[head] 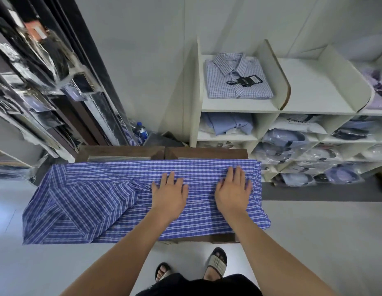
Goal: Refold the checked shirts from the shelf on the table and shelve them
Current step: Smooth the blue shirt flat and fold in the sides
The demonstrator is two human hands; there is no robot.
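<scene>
A blue checked shirt [126, 201] is spread flat over a dark wooden desk [207, 153], which it covers almost wholly; only the far rim and a strip of the near edge are seen. The cloth hangs past the desk on the left, where a sleeve is folded back across the body in a slanting band, and it drapes a little over the right end as well.

Both hands are laid palm down on the right half of the shirt, side by side and apart. The left hand [169, 194] is pressed flat near the middle of the cloth, just beside a small bunch of creases. The right hand [233, 190] is pressed flat close to the shirt's right edge. Nothing is grasped by either grip: the fingers of both are stretched out and slightly splayed, resting on the fabric.

Behind the desk, to the right, a white shelf unit [239, 107] is seen. In its top left compartment a paler checked shirt [237, 77] lies folded, collar away from the viewer, with a dark tag [248, 80] on its front. The compartment next to it on the right is bare. In the rows below, folded and bagged shirts are stacked. A plastic bottle [140, 130] stands on the floor beyond the desk's far left corner. Two feet in sandals are seen on the grey floor below the desk.
</scene>
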